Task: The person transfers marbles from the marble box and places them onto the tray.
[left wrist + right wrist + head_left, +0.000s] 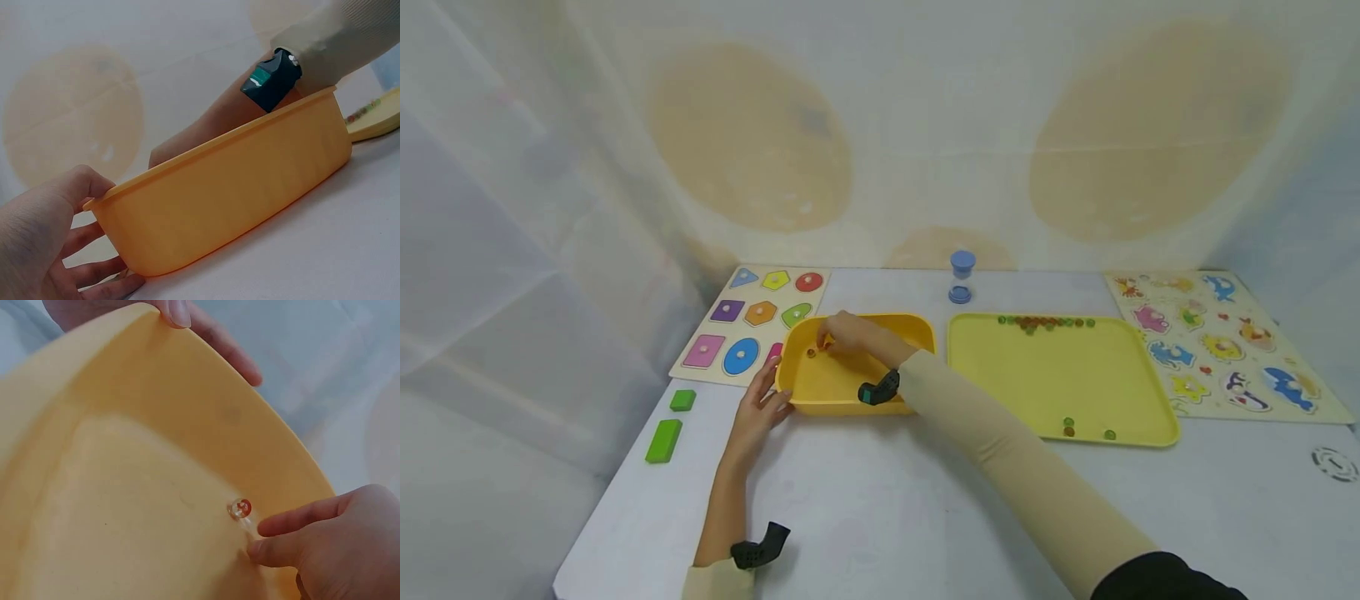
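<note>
A deep yellow plastic basin (pixel 850 408) stands on the table. My left hand (pixel 758 410) holds its left end, thumb over the rim and fingers down the outside wall, as the left wrist view shows. My right hand (pixel 848 332) reaches inside the basin, thumb and forefinger close together near the floor. Right beside those fingertips lies a clear glass marble (pixel 239 508) with a red swirl; in the head view the marble (pixel 811 353) is left of the fingers. I cannot tell whether the right fingertips pinch another marble.
To the right, a shallow yellow tray (pixel 1000 375) carries a row of green and reddish marbles (pixel 1045 322) and several loose ones. A shape puzzle (pixel 707 329), an animal puzzle (pixel 1210 392), a blue sand timer (pixel 961 277), green blocks (pixel 663 441) and a round white disc (pixel 1335 464) surround them.
</note>
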A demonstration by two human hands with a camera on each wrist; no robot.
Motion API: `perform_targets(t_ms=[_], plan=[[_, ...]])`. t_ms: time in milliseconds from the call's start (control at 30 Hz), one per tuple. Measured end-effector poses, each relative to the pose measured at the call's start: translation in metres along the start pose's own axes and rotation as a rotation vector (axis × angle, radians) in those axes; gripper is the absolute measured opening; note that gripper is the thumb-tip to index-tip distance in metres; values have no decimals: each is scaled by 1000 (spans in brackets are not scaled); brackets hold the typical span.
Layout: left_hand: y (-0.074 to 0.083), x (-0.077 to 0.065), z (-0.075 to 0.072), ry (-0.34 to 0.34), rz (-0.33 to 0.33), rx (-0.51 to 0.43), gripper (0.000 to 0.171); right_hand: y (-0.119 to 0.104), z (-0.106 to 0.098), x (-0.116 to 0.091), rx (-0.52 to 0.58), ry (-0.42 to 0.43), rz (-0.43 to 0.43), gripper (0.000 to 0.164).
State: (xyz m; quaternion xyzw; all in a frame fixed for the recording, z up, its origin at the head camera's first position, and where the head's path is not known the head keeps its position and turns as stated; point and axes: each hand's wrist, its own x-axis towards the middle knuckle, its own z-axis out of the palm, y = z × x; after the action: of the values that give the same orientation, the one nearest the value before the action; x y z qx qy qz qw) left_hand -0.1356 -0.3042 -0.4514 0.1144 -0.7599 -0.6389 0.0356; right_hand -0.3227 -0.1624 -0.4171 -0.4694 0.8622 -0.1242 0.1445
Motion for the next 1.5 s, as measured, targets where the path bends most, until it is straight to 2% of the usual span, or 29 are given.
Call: perform_targets(t_ms=[200, 367, 600, 867, 1000, 1100, 1200, 1333, 1433, 1500], plan=[[-1, 1, 1, 6, -10, 12, 55, 3, -2, -7, -42, 33, 11, 27], [1, 0, -1, 11, 9, 23, 55, 4, -4, -10, -25, 32, 39, 26], [1, 2, 0, 1, 4, 13, 55, 9, -3, -12, -59, 27, 21, 23], [-1, 8, 4, -17, 16, 21, 56, 15, -4, -18, -65, 33, 49, 17], [0, 10, 5, -25, 17, 9, 55, 16, -6, -21, -69, 33, 22, 16], [1, 9, 5, -26, 9, 6, 55, 15, -12, -28, -54, 64, -28, 17], [2, 8, 5, -26, -6, 11, 56, 11, -26, -45, 8, 134, -90, 18], [3, 8, 3, -21, -3, 15, 56, 11, -54, -87, 87, 236, -153, 17], [3, 8, 1, -19, 2, 16, 56, 23, -68, -122, 97, 315, -170, 17], [3, 8, -2, -25, 7, 15, 56, 37, -71, -146, 105, 359, -152, 17]])
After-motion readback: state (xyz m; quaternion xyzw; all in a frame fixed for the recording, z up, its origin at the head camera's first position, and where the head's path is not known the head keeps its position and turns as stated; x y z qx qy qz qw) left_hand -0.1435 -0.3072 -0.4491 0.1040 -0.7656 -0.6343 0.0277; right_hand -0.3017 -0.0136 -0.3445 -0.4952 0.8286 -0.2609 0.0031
